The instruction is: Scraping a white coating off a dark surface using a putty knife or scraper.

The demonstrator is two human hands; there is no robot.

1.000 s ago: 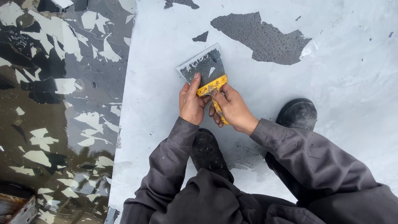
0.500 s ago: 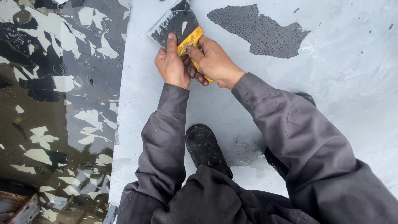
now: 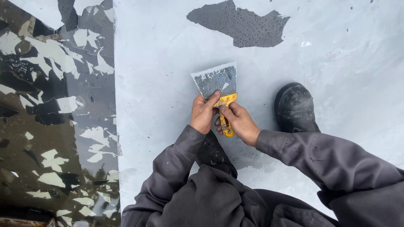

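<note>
Along the left edge of the pale grey floor (image 3: 168, 63) runs a dark, wet strip (image 3: 54, 126) littered with torn light flakes of coating (image 3: 50, 50), some lying flat, some half lifted. The strip meets the painted grey surface in a straight line that runs from top to bottom of the view.

Moving right onto the grey surface, a grey sleeve (image 3: 176, 159) leads up to the left hand (image 3: 203, 113), which is curled around the near part of a scraper (image 3: 219, 90), its forefinger stretched forward so that the tip presses on the back of the blade. The scraper's wide metal blade, smeared with grey and white, rests flat-edged on the floor and points away from the person, toward the top edge. Its yellow handle (image 3: 226, 113) runs back between the two hands.

Just beside the left one, the right hand (image 3: 237, 122) is closed about the yellow handle, thumb lying along it, so both hands grip the same tool and touch each other.

Beyond the blade, near the top edge, a bare dark patch (image 3: 244, 25) shows where the coating is gone. To the right of the hands stands a black boot (image 3: 294, 107), toe pointing up the view, with the right sleeve (image 3: 328, 159) crossing below it.
</note>
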